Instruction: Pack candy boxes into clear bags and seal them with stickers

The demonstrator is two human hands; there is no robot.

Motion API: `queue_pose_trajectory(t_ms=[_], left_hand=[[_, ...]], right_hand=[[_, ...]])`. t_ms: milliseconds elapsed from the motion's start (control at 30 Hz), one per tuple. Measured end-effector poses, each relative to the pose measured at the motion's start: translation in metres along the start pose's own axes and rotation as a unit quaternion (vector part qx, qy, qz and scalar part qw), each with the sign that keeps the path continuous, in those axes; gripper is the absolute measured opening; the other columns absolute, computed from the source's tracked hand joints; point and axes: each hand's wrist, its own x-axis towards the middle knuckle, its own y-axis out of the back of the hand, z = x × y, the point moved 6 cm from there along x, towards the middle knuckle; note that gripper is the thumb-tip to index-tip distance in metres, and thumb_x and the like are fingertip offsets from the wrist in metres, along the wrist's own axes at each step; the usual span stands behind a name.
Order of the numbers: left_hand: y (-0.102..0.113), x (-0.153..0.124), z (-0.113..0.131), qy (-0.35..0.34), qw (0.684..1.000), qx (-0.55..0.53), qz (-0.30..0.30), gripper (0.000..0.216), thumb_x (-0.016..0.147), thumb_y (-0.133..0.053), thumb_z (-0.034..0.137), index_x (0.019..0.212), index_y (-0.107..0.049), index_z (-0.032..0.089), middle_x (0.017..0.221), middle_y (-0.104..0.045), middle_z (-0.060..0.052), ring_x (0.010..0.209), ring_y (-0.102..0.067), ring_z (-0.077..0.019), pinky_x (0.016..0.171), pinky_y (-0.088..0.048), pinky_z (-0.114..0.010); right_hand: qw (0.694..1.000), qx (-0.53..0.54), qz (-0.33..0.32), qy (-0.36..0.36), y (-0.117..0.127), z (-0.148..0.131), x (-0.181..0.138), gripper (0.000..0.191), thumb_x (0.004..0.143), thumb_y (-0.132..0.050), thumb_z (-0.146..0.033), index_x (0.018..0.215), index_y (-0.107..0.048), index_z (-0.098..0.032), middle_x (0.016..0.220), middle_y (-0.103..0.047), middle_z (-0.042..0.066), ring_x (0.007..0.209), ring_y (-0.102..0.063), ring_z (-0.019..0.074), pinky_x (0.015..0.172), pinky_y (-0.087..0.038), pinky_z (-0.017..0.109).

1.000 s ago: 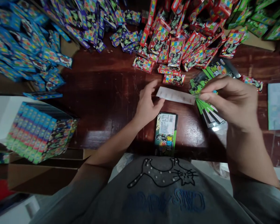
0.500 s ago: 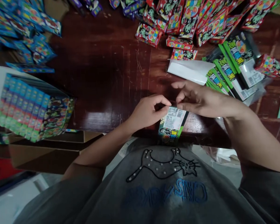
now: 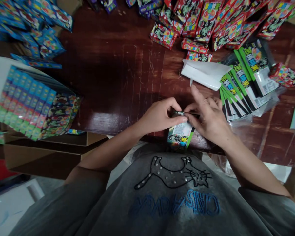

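A flat printed candy packet (image 3: 180, 137) with a white label and a green edge lies at the table's front edge, close to my shirt. My left hand (image 3: 158, 114) is closed on its upper end, thumb and fingertips pinching there. From the other side my right hand (image 3: 208, 119) pinches the same end, which looks bent up between the hands. My right index finger points away, with a small pale strip (image 3: 191, 82) at its tip; I cannot make out its kind. Just beyond that finger lies a folded white sheet (image 3: 204, 73).
Similar green-and-black packets (image 3: 241, 77) in clear plastic lie fanned at right, beside a small red box (image 3: 284, 74). Red candy boxes (image 3: 207, 21) pile up at the back. Blue packs (image 3: 39, 29) heap at far left, above a display box (image 3: 27, 101) of upright rows.
My right hand has come in to the left and down, from hovering beside the packet to pinching its upper end. The pale strip now shows at its index fingertip. The view has shifted slightly.
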Motion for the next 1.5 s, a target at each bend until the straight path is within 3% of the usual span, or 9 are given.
queue_pose_trajectory(t_ms=[133,300,400,500,733,1000,1133,1267,1500], left_hand=[[0.029,0.002,-0.009,-0.036,0.999,0.005,0.029,0.026,0.085,-0.084,0.034,0.102,-0.068,0.023,0.113,-0.075,-0.006,0.1,-0.073,-0.0203,0.085,-0.062,-0.035],[0.079,-0.025,-0.03,-0.043,0.963,-0.1,0.247,0.066,0.091,-0.084,0.051,0.147,-0.05,0.041,0.115,-0.074,0.0,0.103,-0.071,-0.0197,0.089,-0.063,-0.037],[0.058,-0.041,-0.042,-0.013,0.971,-0.123,0.206,0.087,0.087,-0.086,0.057,0.158,-0.041,0.036,0.127,-0.073,-0.006,0.111,-0.073,-0.0231,0.092,-0.065,-0.04],[0.026,-0.048,-0.042,0.022,0.988,-0.113,0.104,0.059,0.088,-0.086,0.05,0.136,-0.061,0.027,0.127,-0.074,-0.009,0.107,-0.075,-0.0218,0.086,-0.066,-0.035],[0.005,-0.023,-0.021,-0.008,0.98,-0.143,0.141,0.058,0.09,-0.079,0.037,0.139,-0.048,0.029,0.123,-0.074,-0.007,0.106,-0.075,-0.0191,0.086,-0.065,-0.032],[0.003,-0.035,-0.029,-0.009,0.994,-0.093,0.054,0.019,0.097,-0.072,0.033,0.113,-0.069,0.023,0.118,-0.075,-0.007,0.1,-0.075,-0.0173,0.08,-0.064,-0.029],[0.009,-0.031,-0.024,-0.023,0.994,-0.088,0.067,0.015,0.105,-0.064,0.034,0.104,-0.073,0.021,0.133,-0.075,-0.01,0.118,-0.075,-0.0199,0.101,-0.062,-0.039],[0.01,-0.03,-0.028,0.008,0.986,-0.12,0.115,0.022,0.101,-0.07,0.036,0.119,-0.068,0.023,0.112,-0.082,-0.007,0.104,-0.079,-0.0181,0.091,-0.064,-0.034],[0.007,-0.029,-0.011,0.038,0.989,-0.116,0.078,0.014,0.094,-0.077,0.034,0.092,-0.075,0.02,0.112,-0.083,-0.007,0.099,-0.08,-0.0179,0.082,-0.065,-0.03]], right_hand=[[0.996,0.076,0.049,-0.021,0.013,0.017,-0.016,0.087,0.1,-0.069,-0.048,0.174,-0.023,-0.034,0.147,-0.067,0.011,0.133,-0.062,0.0365,0.121,-0.043,0.067],[0.95,0.243,0.168,-0.099,0.008,0.045,-0.047,0.092,0.098,-0.072,-0.048,0.171,-0.017,-0.048,0.162,-0.049,0.01,0.138,-0.063,0.0306,0.111,-0.058,0.056],[0.932,0.249,0.234,-0.125,-0.005,0.048,-0.047,0.081,0.1,-0.069,-0.047,0.167,-0.023,-0.046,0.158,-0.052,0.011,0.136,-0.064,0.0289,0.106,-0.061,0.054],[0.916,0.219,0.303,-0.144,-0.005,0.045,-0.038,0.081,0.1,-0.068,-0.043,0.166,-0.02,-0.044,0.143,-0.061,0.012,0.129,-0.067,0.0289,0.1,-0.064,0.051],[0.934,0.226,0.265,-0.08,-0.015,0.023,-0.02,0.095,0.094,-0.077,-0.039,0.166,-0.018,-0.058,0.162,-0.044,0.008,0.131,-0.064,0.0318,0.081,-0.069,0.044],[0.945,0.299,0.107,-0.073,-0.036,0.028,-0.031,0.081,0.099,-0.072,-0.03,0.169,-0.033,-0.045,0.105,-0.073,0.001,0.091,-0.073,0.02,0.087,-0.069,0.04],[0.942,0.296,0.127,-0.089,-0.034,0.03,-0.032,0.086,0.1,-0.071,-0.035,0.171,-0.025,-0.045,0.121,-0.073,0.004,0.103,-0.074,0.0217,0.102,-0.065,0.046],[0.946,0.289,0.112,-0.099,-0.035,0.027,-0.03,0.094,0.101,-0.069,-0.043,0.174,-0.01,-0.044,0.123,-0.072,0.006,0.104,-0.075,0.0247,0.103,-0.065,0.05],[0.943,0.296,0.098,-0.113,-0.023,0.016,-0.027,0.077,0.1,-0.072,-0.043,0.166,-0.033,-0.041,0.096,-0.071,0.001,0.092,-0.075,0.0236,0.091,-0.068,0.046]])
